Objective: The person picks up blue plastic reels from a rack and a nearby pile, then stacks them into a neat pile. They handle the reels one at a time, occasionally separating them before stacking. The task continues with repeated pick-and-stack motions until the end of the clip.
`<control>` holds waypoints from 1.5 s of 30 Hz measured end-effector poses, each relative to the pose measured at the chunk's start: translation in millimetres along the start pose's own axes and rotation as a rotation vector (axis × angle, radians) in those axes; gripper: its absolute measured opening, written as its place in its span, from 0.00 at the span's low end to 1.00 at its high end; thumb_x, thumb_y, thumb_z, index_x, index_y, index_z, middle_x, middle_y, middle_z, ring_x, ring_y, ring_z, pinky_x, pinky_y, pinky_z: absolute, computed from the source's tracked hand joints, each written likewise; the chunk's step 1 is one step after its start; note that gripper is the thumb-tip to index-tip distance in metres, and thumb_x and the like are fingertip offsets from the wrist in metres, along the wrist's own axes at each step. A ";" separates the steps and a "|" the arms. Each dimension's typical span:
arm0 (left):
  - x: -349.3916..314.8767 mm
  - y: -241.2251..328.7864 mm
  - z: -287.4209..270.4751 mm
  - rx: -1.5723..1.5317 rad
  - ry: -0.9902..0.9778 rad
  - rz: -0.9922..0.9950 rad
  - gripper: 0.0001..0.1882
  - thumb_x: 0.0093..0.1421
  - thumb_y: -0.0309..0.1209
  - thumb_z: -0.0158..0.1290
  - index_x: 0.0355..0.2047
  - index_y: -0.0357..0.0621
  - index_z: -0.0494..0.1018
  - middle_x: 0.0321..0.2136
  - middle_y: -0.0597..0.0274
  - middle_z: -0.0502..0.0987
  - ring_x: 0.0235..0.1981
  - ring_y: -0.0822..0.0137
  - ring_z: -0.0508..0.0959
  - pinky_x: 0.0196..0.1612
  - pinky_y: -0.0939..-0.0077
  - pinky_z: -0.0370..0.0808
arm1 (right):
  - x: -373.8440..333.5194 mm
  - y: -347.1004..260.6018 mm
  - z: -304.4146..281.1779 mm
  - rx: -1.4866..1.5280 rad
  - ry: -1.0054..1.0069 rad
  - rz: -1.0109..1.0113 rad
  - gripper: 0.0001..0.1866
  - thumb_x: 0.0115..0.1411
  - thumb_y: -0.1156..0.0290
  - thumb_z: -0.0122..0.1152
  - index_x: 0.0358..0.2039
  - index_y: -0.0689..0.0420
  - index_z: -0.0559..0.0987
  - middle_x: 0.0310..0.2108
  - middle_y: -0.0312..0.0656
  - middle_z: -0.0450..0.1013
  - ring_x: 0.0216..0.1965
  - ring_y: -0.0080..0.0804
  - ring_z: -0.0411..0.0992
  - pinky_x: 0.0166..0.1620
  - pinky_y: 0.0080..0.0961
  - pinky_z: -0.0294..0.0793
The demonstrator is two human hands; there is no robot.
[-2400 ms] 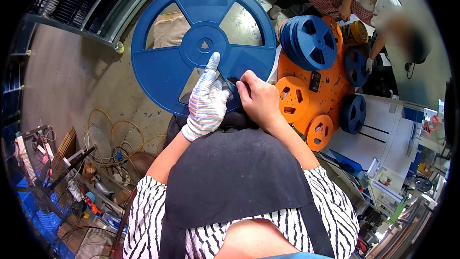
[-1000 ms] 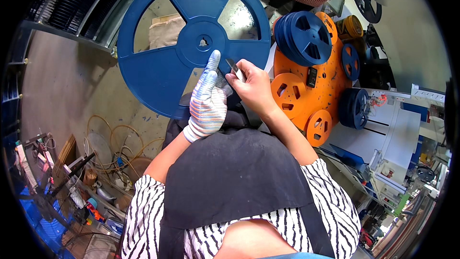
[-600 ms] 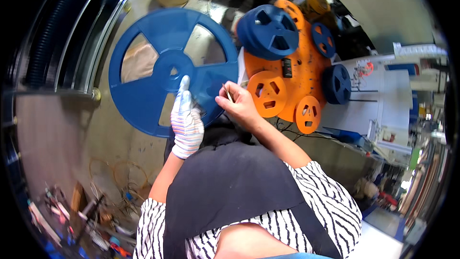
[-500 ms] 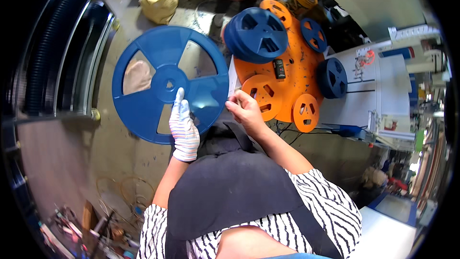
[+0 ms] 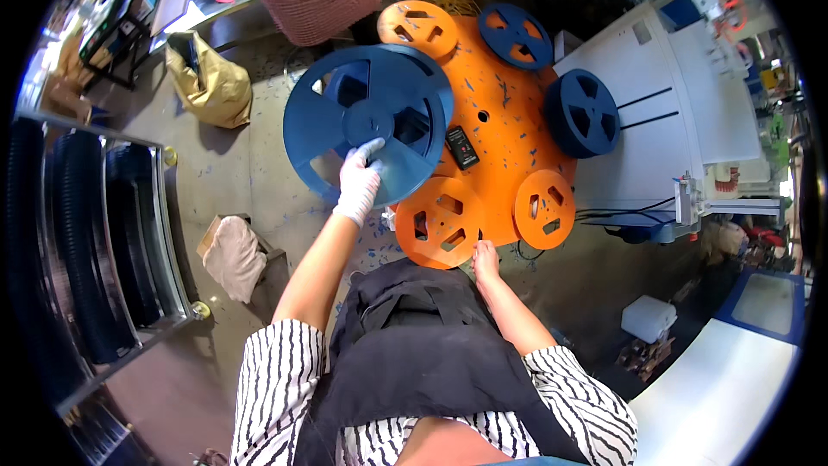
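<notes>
My left hand [image 5: 360, 179], in a white knitted glove, grips a large blue plastic reel [image 5: 323, 129] near its hub. The reel has wide cut-outs and overlaps a stack of blue reels [image 5: 438, 73] standing on the orange round table [image 5: 509, 129]. Whether the held reel rests on that stack, I cannot tell. My bare right hand [image 5: 485, 261] is closed at the table's near edge, beside an orange slotted disc [image 5: 440, 223]. What its fingers hold, if anything, is too small to make out.
On the table lie a small black device [image 5: 462, 148], another orange disc [image 5: 545, 209] and a thick blue reel [image 5: 583, 114]. At left stands a metal rack [image 5: 103, 233] of blue reels. A cloth-topped stool [image 5: 235, 257] and a yellow sack [image 5: 207, 82] stand on the floor.
My left hand has carried the large blue reel from beside the table to over the stack. My right hand has moved lower and right, to the table's near edge. The view has turned right.
</notes>
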State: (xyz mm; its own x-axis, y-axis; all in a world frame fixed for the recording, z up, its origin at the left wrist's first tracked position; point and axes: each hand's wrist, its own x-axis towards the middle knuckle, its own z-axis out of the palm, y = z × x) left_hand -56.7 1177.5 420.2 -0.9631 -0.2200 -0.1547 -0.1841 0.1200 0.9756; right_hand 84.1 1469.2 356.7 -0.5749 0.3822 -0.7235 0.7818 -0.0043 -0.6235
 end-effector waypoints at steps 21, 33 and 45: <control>78.4 -45.3 34.5 0.662 0.181 0.075 0.29 0.54 0.23 0.54 0.58 0.48 0.68 0.50 0.46 0.72 0.49 0.48 0.73 0.53 0.62 0.71 | 231.4 -53.6 2.2 -0.252 0.240 -0.286 0.30 0.59 0.71 0.60 0.61 0.57 0.64 0.61 0.51 0.60 0.61 0.51 0.59 0.63 0.39 0.59; -59.5 -95.8 -47.8 0.627 0.185 -0.098 0.34 0.52 0.24 0.55 0.62 0.44 0.63 0.57 0.45 0.65 0.59 0.47 0.65 0.62 0.60 0.62 | 85.8 -184.7 194.8 -1.151 -0.417 -1.542 0.32 0.50 0.58 0.66 0.54 0.55 0.70 0.56 0.42 0.65 0.65 0.42 0.55 0.66 0.41 0.51; -142.5 -130.3 -239.3 0.669 0.037 -0.106 0.33 0.55 0.27 0.53 0.62 0.43 0.60 0.57 0.45 0.66 0.57 0.46 0.66 0.62 0.59 0.62 | 85.9 -163.1 153.1 -1.544 0.044 -1.458 0.24 0.50 0.75 0.60 0.50 0.56 0.72 0.55 0.42 0.67 0.63 0.41 0.59 0.64 0.42 0.57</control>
State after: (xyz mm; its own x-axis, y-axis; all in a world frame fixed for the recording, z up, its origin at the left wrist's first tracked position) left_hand 151.4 961.5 352.5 -0.9280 -0.2950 -0.2275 -0.3705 0.6668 0.6466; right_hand -129.7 1361.2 350.9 -0.8152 -0.5774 -0.0446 -0.5785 0.8081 0.1110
